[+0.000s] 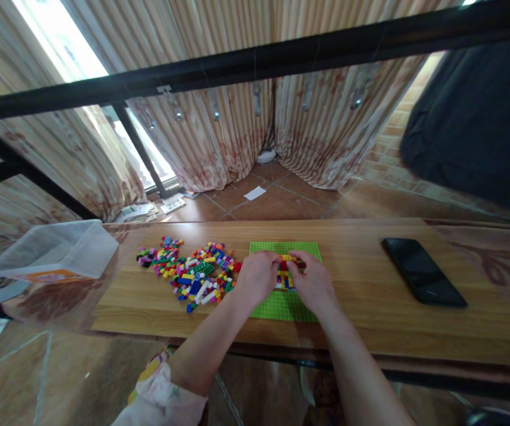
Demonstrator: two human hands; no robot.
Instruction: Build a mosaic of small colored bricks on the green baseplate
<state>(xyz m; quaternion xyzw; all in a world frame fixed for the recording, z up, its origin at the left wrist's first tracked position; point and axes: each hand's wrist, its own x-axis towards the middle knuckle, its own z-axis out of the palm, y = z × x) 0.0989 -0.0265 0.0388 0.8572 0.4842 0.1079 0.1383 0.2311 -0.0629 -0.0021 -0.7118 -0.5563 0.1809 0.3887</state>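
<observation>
A green baseplate (pixel 281 305) lies on the wooden table (pixel 370 296) in front of me. A small build of red, yellow and blue bricks (pixel 285 275) stands on the plate. My left hand (pixel 257 277) rests on the plate at the build's left side, fingers curled against it. My right hand (pixel 312 278) is at the build's right side, fingertips pinched on the yellow bricks along its top. A loose pile of many-coloured bricks (pixel 193 269) lies just left of the plate.
A clear plastic tub (pixel 55 251) sits at the table's left end. A black phone (pixel 421 271) lies face up on the right. A black metal bar (pixel 255 62) crosses overhead. Curtains and a tiled floor lie beyond the table.
</observation>
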